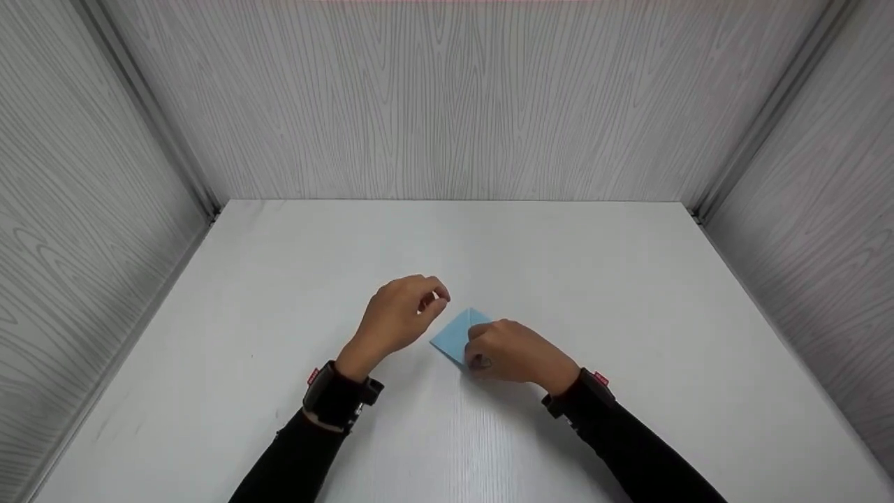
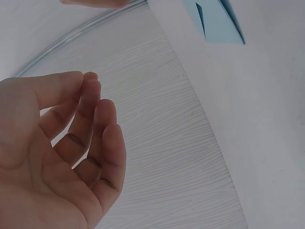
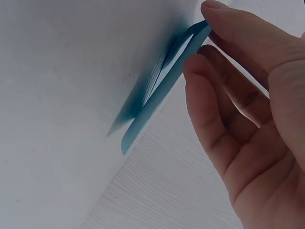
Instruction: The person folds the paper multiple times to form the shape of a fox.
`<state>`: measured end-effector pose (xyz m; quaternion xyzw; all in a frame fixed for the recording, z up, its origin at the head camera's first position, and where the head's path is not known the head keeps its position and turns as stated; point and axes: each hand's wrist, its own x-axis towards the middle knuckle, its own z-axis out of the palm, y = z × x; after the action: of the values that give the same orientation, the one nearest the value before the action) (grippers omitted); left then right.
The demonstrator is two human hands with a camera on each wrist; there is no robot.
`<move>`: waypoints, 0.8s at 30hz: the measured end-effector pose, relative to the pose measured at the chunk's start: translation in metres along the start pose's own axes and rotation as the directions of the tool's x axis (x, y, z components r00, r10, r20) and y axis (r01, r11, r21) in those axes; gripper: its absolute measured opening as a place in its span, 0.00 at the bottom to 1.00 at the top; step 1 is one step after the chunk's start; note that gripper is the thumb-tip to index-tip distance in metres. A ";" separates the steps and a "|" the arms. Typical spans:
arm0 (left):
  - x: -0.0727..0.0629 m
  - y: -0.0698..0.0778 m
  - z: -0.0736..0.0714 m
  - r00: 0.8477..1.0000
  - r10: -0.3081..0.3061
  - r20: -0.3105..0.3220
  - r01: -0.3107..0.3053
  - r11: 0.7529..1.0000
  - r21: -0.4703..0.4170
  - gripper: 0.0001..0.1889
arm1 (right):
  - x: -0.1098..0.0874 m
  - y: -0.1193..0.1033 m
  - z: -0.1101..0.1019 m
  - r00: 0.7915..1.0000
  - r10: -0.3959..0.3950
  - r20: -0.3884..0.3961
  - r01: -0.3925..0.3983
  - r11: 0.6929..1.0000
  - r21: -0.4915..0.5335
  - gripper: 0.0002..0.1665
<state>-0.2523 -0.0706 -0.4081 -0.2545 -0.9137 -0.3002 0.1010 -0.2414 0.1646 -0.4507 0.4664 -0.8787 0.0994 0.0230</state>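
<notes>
A light blue folded paper (image 1: pixel 454 337) lies near the middle of the white table, one corner pointing to the back. Thumb and fingers of my right hand (image 1: pixel 513 351) pinch it at its right side. Seen from the right wrist, the paper (image 3: pixel 157 95) is edge-on, with a gap between its layers. My left hand (image 1: pixel 401 314) hovers just left of the paper, apart from it. In the left wrist view the left hand (image 2: pixel 71 143) has loosely bent fingers, the thumb close to the index fingertip, and nothing held. The right fingers hide part of the paper.
The white tabletop (image 1: pixel 314 244) stretches around both hands. Grey wood-grain panels stand as a back wall (image 1: pixel 447 105), a left wall (image 1: pixel 84 209) and a right wall (image 1: pixel 824 195). Each wrist wears a black band, such as the left band (image 1: pixel 335 398).
</notes>
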 end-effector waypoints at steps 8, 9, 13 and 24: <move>-0.001 0.000 0.000 0.999 -0.005 0.031 0.005 1.000 0.009 0.04 | 0.000 -0.002 0.002 1.000 0.008 0.003 -0.008 1.000 0.007 0.10; -0.002 -0.001 0.000 0.999 -0.004 0.034 0.004 1.000 0.008 0.04 | 0.000 -0.001 0.002 1.000 0.004 -0.001 -0.004 1.000 0.008 0.10; -0.003 -0.001 0.002 0.999 0.011 0.044 -0.012 1.000 0.021 0.03 | 0.001 -0.001 0.002 1.000 -0.016 -0.012 0.016 1.000 0.014 0.10; -0.005 -0.004 0.014 0.995 0.030 0.095 -0.034 0.998 0.047 0.04 | 0.000 0.001 -0.001 0.999 -0.031 -0.012 0.032 0.998 0.056 0.11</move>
<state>-0.2503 -0.0673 -0.4228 -0.2806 -0.9202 -0.2641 0.0685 -0.2427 0.1654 -0.4496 0.4802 -0.8679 0.1261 0.0162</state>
